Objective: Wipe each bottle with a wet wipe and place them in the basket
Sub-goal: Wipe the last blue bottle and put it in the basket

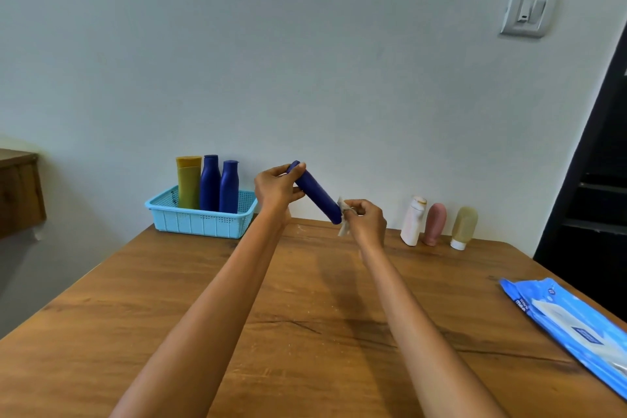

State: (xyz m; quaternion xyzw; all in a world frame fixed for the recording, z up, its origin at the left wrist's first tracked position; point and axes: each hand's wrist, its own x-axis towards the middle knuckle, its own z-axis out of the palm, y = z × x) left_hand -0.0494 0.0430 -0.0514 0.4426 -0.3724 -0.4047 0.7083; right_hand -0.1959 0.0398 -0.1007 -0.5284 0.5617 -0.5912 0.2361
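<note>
Wiping step: left hand (276,188) grips blue bottle (319,193) tilted mid-frame above table (203,299), right hand (364,219) pinches wipe (344,220) at its lower end. Next: stand it in basket (200,220) at left; three unwiped at right

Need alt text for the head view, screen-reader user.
Left hand holds a blue bottle tilted above a wooden table while the right hand rubs a wipe on its lower end. A basket at left holds three bottles; three more stand at right beside a wipes pack.
</note>
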